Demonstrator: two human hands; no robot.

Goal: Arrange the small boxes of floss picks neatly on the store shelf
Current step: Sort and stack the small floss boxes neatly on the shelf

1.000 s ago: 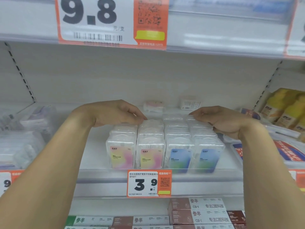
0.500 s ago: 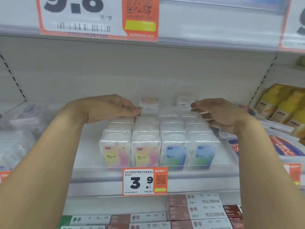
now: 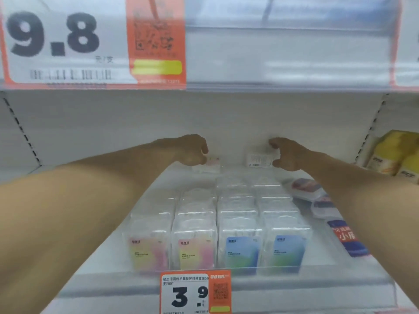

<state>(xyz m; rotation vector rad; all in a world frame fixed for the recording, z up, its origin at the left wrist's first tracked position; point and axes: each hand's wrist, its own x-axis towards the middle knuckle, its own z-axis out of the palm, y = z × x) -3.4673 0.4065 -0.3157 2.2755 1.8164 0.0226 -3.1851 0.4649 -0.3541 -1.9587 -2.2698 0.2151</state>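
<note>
The right hand [image 3: 292, 155] is extended to the back of the shelf and is closed around a stray floss-pick box [image 3: 259, 157], with a finger over its top edge and the thumb beneath; the box is turned so that its white barcode label faces out. The left hand [image 3: 189, 150] is curled on a second stray box [image 3: 212, 162], pink-labelled, though how firmly it is gripped cannot be told, since the fingers hide most of it.

The step in hand is judged to be the retrieval of these two strays from the rear, well apart from the main block. What is called for next, it is thought, is that each box be drawn forward, turned label-front and slotted behind the matching column (pink behind the pink-and-yellow fronts, the other once its colour is seen).

Nearer the front, four columns of clear floss-pick boxes [image 3: 217, 227] are lined up behind a transparent lip on the shelf [image 3: 328, 288]: two columns with pink-and-yellow labels on the left, two with blue-green labels on the right. Picks can be faintly made out through the clear plastic. The columns on the right appear to reach further back than the leftmost.

To the right, flat clear cases [image 3: 306, 189] are lying loose, and yellow packets [image 3: 396, 155] are stacked beyond. A 3.9 price tag [image 3: 195, 293] is clipped below.
</note>
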